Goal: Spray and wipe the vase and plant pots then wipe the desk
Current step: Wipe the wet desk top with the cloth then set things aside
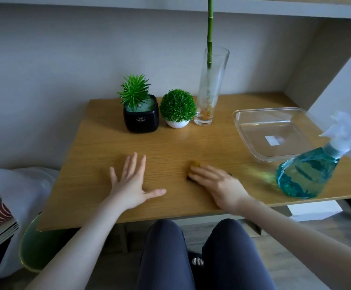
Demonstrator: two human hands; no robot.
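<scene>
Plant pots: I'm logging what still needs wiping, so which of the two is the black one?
The square black pot holding the spiky plant, leftmost in the back row. The other pot is small, round and white, under the ball-shaped plant.

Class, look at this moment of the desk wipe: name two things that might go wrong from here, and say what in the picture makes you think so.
1. The spray bottle stands near the desk's front right edge, close to the right hand pressing the sponge; a wide stroke rightward might knock it off.

2. The tall glass vase with its bamboo stalk looks top-heavy; wiping toward the back could tip it.
</scene>
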